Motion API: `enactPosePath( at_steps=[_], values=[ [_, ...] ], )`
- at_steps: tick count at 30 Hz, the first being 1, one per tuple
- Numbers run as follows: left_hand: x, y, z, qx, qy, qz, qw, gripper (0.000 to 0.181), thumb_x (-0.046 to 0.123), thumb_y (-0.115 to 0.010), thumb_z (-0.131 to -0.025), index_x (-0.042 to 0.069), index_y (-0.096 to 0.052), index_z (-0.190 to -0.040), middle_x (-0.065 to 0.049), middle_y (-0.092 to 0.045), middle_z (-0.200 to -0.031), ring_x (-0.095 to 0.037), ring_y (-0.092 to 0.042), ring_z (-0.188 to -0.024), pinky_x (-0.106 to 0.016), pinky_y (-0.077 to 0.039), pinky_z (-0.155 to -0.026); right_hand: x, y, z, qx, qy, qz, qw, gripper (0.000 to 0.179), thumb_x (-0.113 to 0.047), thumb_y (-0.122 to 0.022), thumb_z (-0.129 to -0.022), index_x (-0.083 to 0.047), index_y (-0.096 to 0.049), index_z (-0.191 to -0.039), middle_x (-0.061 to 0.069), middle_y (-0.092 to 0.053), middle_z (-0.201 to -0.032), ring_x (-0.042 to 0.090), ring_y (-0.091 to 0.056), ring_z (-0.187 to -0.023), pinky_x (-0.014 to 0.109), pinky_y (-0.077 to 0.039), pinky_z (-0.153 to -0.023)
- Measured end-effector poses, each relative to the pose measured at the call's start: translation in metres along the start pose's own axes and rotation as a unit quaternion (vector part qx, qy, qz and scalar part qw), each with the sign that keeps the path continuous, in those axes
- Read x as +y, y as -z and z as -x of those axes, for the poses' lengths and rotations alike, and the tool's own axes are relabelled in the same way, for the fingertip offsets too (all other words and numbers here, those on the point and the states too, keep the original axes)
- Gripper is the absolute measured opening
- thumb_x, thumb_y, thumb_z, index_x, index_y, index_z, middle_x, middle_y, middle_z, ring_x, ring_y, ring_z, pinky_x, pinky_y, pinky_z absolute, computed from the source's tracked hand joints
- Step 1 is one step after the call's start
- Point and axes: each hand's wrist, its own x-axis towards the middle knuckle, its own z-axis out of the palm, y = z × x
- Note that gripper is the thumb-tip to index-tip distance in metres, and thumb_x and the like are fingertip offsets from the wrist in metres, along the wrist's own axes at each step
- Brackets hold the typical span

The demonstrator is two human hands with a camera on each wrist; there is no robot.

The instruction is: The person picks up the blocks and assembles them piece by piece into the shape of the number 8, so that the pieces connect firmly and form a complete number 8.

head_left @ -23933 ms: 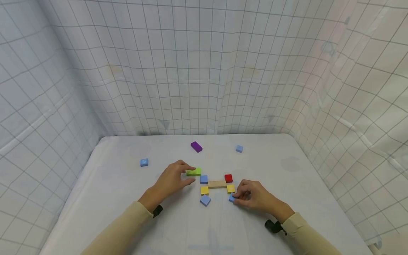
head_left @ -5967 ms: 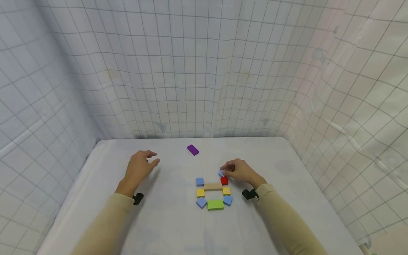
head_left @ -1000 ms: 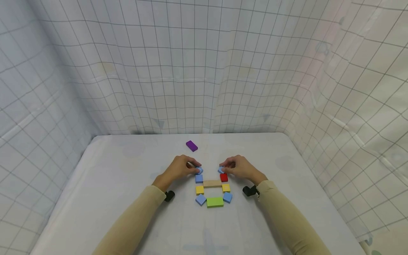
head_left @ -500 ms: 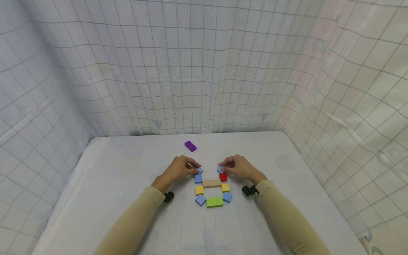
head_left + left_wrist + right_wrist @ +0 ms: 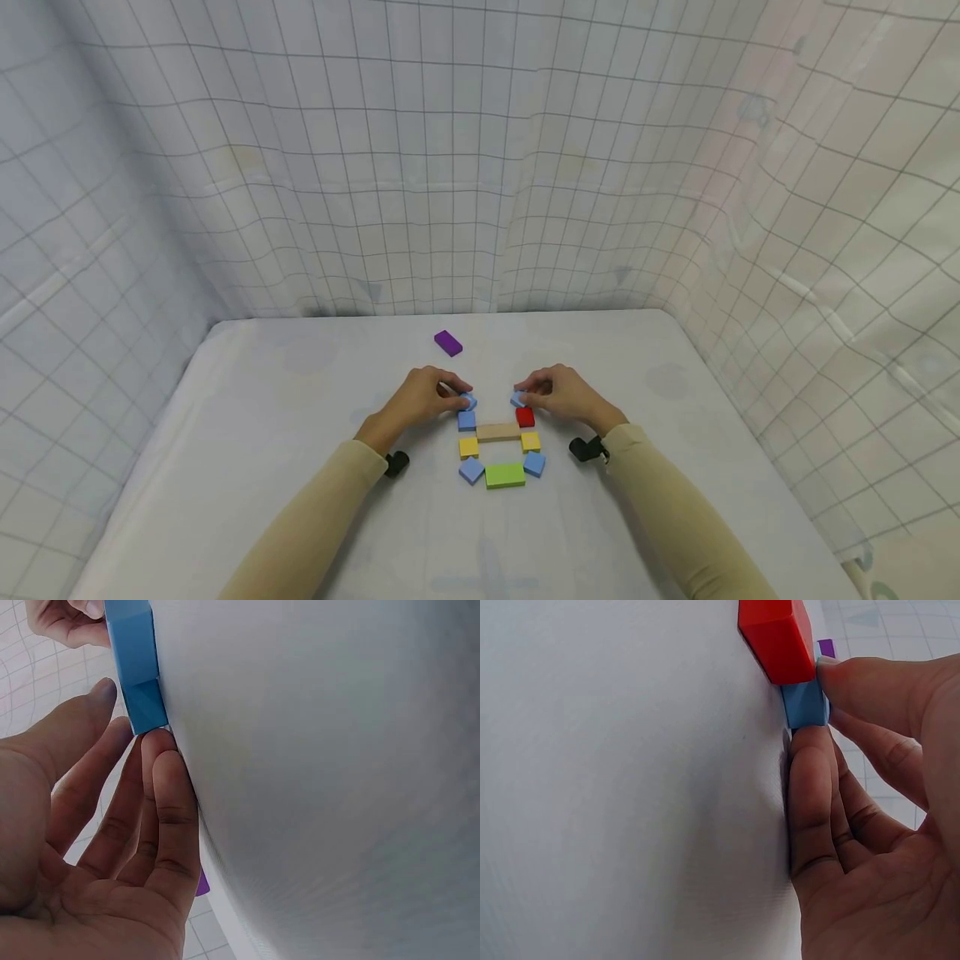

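In the head view my left hand (image 5: 418,397) pinches a small blue block (image 5: 469,402), which sits just behind another blue block (image 5: 467,422). My right hand (image 5: 567,396) pinches a blue block (image 5: 517,399) right behind the red block (image 5: 525,417). In the right wrist view, thumb and fingers lie around that blue block (image 5: 805,705), against the red one. A plain wooden block (image 5: 498,432) lies between the two sides. Closer to me are two yellow blocks (image 5: 468,448), two angled blue blocks (image 5: 472,471) and a lime green block (image 5: 505,476) between the angled ones.
A purple block (image 5: 448,343) lies apart, farther back on the white-covered table (image 5: 300,358). Checked white curtains (image 5: 480,183) enclose the back and sides. Each wrist carries a small black camera (image 5: 587,449).
The green block has come to the front between the angled blue blocks. Two outlying blue blocks now stand behind the left blue and red ones. Over the last second both hands stay nearly still.
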Motion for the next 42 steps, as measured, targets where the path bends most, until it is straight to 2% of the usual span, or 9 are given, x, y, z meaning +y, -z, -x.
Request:
enactPosePath(
  at_steps=[12,20,24,27,32,33,39,40,42],
  values=[
    [0.003,0.0,-0.004,0.005,-0.006,0.0,1.0,0.024,0.026,-0.088,-0.106,0.016,-0.09,-0.128,-0.005,-0.088,-0.127,-0.018,-0.078,-0.106,-0.04,-0.067,-0.097,0.006,0.001,0.0,0.0,-0.012,-0.004,0.9999,0.024,-0.028,-0.085,-0.109,-0.021,-0.088,-0.131,-0.002,-0.083,-0.119,0.014,-0.064,-0.098,0.027,-0.056,-0.088],
    [-0.006,0.01,-0.01,0.046,0.01,-0.01,0.9988,0.023,0.028,-0.083,-0.111,0.015,-0.089,-0.128,-0.006,-0.087,-0.126,-0.022,-0.079,-0.108,-0.042,-0.068,-0.098,0.009,0.002,0.001,-0.001,-0.01,-0.017,0.9998,0.023,-0.027,-0.086,-0.108,-0.021,-0.088,-0.13,-0.003,-0.081,-0.116,0.015,-0.062,-0.097,0.026,-0.055,-0.086],
    [-0.011,0.018,-0.018,0.081,0.014,-0.007,0.9966,0.025,0.026,-0.083,-0.111,0.012,-0.087,-0.131,-0.012,-0.084,-0.131,-0.027,-0.079,-0.112,-0.042,-0.069,-0.094,0.009,0.003,0.001,0.0,0.0,-0.021,0.9998,0.023,-0.027,-0.086,-0.109,-0.02,-0.088,-0.13,-0.002,-0.081,-0.116,0.015,-0.062,-0.096,0.026,-0.054,-0.085],
    [-0.013,0.025,-0.027,0.1,-0.002,-0.013,0.9949,0.029,0.023,-0.082,-0.111,0.008,-0.085,-0.136,-0.019,-0.08,-0.138,-0.035,-0.078,-0.119,-0.048,-0.069,-0.098,0.008,0.004,0.0,0.001,0.006,-0.019,0.9998,0.024,-0.027,-0.086,-0.109,-0.019,-0.088,-0.131,-0.002,-0.081,-0.116,0.014,-0.062,-0.097,0.026,-0.054,-0.085],
    [-0.017,0.035,-0.044,0.116,-0.029,-0.053,0.9914,0.038,0.018,-0.081,-0.111,0.006,-0.079,-0.147,-0.027,-0.067,-0.155,-0.049,-0.068,-0.141,-0.062,-0.059,-0.121,0.008,0.004,-0.004,0.004,0.021,-0.017,0.9996,0.024,-0.028,-0.086,-0.109,-0.018,-0.088,-0.13,-0.002,-0.082,-0.117,0.013,-0.062,-0.097,0.026,-0.055,-0.087],
    [-0.031,0.035,-0.053,0.122,-0.046,-0.06,0.9896,0.04,0.024,-0.081,-0.112,0.009,-0.078,-0.15,-0.024,-0.066,-0.159,-0.047,-0.065,-0.147,-0.06,-0.056,-0.127,0.008,0.004,-0.004,0.003,0.022,-0.019,0.9996,0.024,-0.028,-0.086,-0.109,-0.018,-0.088,-0.13,-0.002,-0.082,-0.117,0.013,-0.063,-0.097,0.026,-0.055,-0.087],
    [-0.03,0.039,-0.068,0.103,-0.052,-0.115,0.9866,0.047,0.022,-0.08,-0.112,0.013,-0.073,-0.158,-0.023,-0.054,-0.176,-0.052,-0.051,-0.164,-0.063,-0.044,-0.137,0.009,-0.001,-0.003,-0.004,0.013,-0.025,0.9996,0.023,-0.028,-0.087,-0.107,-0.019,-0.088,-0.129,-0.003,-0.081,-0.114,0.014,-0.063,-0.095,0.025,-0.055,-0.085],
    [-0.019,0.04,-0.065,0.089,-0.041,-0.123,0.9875,0.047,0.016,-0.08,-0.111,0.01,-0.072,-0.157,-0.027,-0.053,-0.176,-0.056,-0.051,-0.163,-0.067,-0.044,-0.135,0.009,-0.001,-0.002,-0.005,0.012,-0.024,0.9996,0.023,-0.028,-0.087,-0.107,-0.019,-0.088,-0.129,-0.004,-0.081,-0.114,0.014,-0.063,-0.095,0.025,-0.056,-0.085],
    [-0.032,0.036,-0.075,0.082,-0.053,-0.132,0.9865,0.046,0.018,-0.082,-0.11,0.012,-0.074,-0.156,-0.026,-0.057,-0.174,-0.056,-0.054,-0.159,-0.067,-0.046,-0.134,0.009,-0.002,-0.002,-0.009,0.013,-0.023,0.9996,0.023,-0.028,-0.087,-0.108,-0.02,-0.088,-0.129,-0.004,-0.081,-0.113,0.014,-0.063,-0.095,0.025,-0.056,-0.085]
  ],
)
